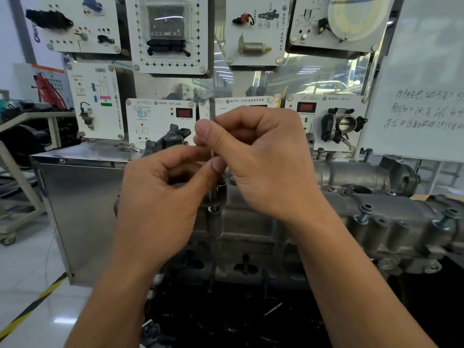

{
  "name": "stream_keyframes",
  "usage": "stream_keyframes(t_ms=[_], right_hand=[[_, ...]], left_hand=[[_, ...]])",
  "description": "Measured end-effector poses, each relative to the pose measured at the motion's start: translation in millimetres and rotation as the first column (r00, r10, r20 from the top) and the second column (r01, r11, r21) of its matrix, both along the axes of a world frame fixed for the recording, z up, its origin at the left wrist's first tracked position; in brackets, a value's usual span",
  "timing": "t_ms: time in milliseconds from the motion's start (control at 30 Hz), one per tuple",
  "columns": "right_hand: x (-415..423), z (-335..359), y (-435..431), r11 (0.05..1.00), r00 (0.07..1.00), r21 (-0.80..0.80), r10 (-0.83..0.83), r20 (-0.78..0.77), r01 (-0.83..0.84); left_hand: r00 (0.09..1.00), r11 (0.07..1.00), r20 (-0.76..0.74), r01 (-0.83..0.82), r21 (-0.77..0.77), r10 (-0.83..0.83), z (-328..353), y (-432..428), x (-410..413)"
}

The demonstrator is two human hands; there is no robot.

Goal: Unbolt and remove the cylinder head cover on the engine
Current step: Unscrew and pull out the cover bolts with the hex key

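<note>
A thin steel tool shaft stands upright, its lower end in a bolt on the left end of the grey cast cylinder head cover. My right hand grips the shaft's upper part with curled fingers and thumb. Lower down, the thumb and fingers of my left hand pinch the same shaft. Two loosened bolts stick up from the cover at the right. My hands hide the middle of the shaft.
A stainless steel cabinet stands left of the engine. Behind it hangs a display wall of white sensor panels, among them a throttle body. A whiteboard is at the right. The dark engine block fills the foreground.
</note>
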State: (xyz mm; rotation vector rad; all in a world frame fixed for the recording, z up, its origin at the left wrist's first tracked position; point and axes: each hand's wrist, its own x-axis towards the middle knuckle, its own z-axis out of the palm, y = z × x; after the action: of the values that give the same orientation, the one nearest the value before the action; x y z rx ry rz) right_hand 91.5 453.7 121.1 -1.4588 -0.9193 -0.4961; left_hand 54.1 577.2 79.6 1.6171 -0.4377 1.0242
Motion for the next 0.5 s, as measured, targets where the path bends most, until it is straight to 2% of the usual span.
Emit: stream_keyframes(t_ms=[133, 267, 367, 500], right_hand=[[1.3, -0.7, -0.6, 0.995, 0.999, -0.099, 0.021, 0.036, -0.018], [1.1, -0.1, -1.7, 0.980, 0.996, -0.180, 0.087, 0.011, -0.084], [1.0, -1.9, -0.8, 0.987, 0.994, -0.121, 0.109, 0.014, -0.107], [-1.2, -4.8, 3.5, 0.997, 0.996, 0.010, 0.082, 0.023, -0.082]], left_hand=[[0.991, 0.980, -0.058, 0.131, 0.149, -0.123, 0.8, 5.8, -0.7], [0.992, 0.983, -0.037, 0.122, 0.140, -0.118, 0.0, 5.8, -0.9], [0.996, 0.995, 0.003, 0.091, 0.049, -0.091, -0.5, 3.7, -0.1], [0.999, 0.999, 0.030, 0.039, 0.011, -0.040, -1.1, -2.0, -0.1]])
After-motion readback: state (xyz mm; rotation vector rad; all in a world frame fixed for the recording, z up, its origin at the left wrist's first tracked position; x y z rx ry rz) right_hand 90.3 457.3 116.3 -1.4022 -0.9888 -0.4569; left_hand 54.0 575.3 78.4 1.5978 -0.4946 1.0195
